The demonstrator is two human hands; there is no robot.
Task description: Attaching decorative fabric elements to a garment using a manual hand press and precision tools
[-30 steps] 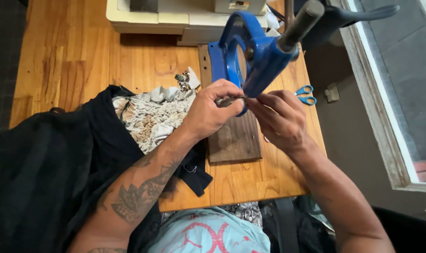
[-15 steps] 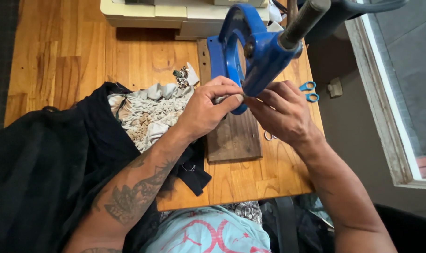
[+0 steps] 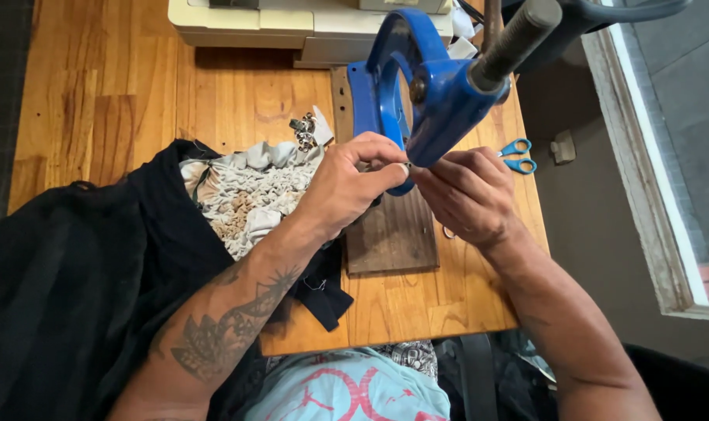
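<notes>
Both hands meet under the blue press [image 3: 424,93]: my left hand [image 3: 346,187] pinches a small metal piece [image 3: 406,166] there, my right hand [image 3: 467,195] closes beside it, steadying.

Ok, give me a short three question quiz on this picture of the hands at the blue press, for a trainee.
1. True or false: the blue hand press stands on a dark wooden board on the wooden table.
2. Which lies on the table to the right of the press? A. a hammer B. blue-handled scissors C. a tape measure
3. Fill in: the left hand and right hand meet fingertip to fingertip just below the press ____.

Key:
1. True.
2. B.
3. Head. Something small seems pinched between the fingertips, too small to identify. Black fabric and a grey patterned cloth lie under the left forearm.
</notes>
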